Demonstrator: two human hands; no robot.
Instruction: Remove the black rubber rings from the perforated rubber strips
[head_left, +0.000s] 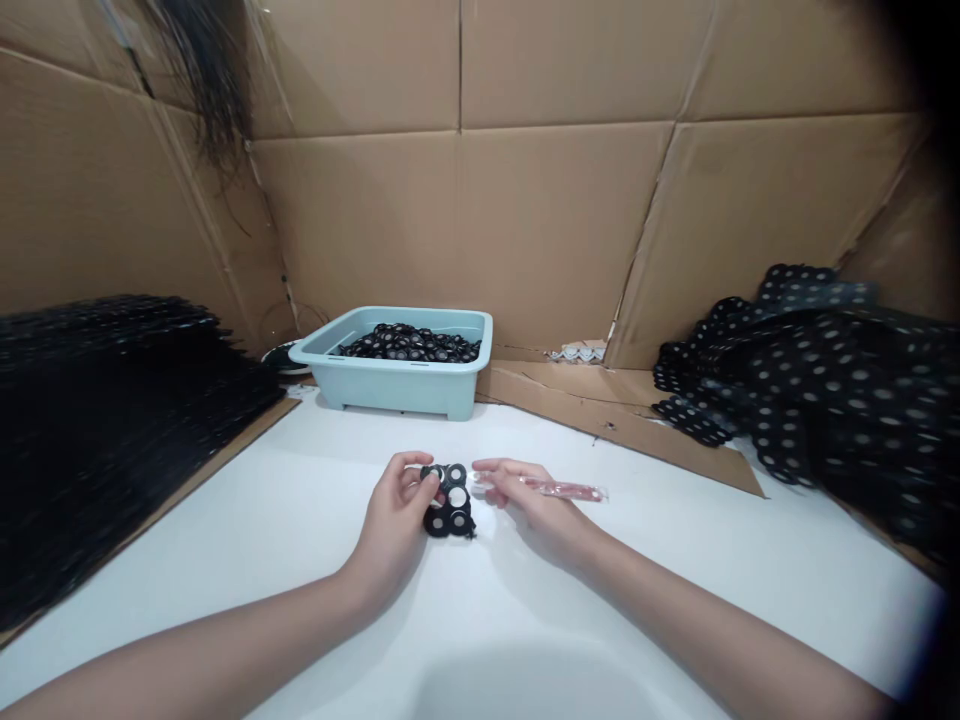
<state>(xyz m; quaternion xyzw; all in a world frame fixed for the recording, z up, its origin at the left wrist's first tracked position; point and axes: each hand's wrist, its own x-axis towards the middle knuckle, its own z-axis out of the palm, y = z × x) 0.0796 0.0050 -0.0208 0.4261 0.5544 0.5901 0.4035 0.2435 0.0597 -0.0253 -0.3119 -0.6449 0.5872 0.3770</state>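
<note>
Near the middle of the white table, my left hand [397,515] grips the left edge of a small black piece [459,498] made of joined rings with pale centres. My right hand [529,500] is closed round a thin tool with a reddish, clear-wrapped handle [566,490]. The handle points to the right, and the tool's tip is close to the piece's right side. Whether the tip touches the piece cannot be made out.
A light blue basin [397,385] full of black ringed pieces stands behind my hands. Dark sheets [112,430] are stacked at the left. Black dotted strips [825,390] are heaped at the right. Cardboard walls [555,220] enclose the white table [315,660].
</note>
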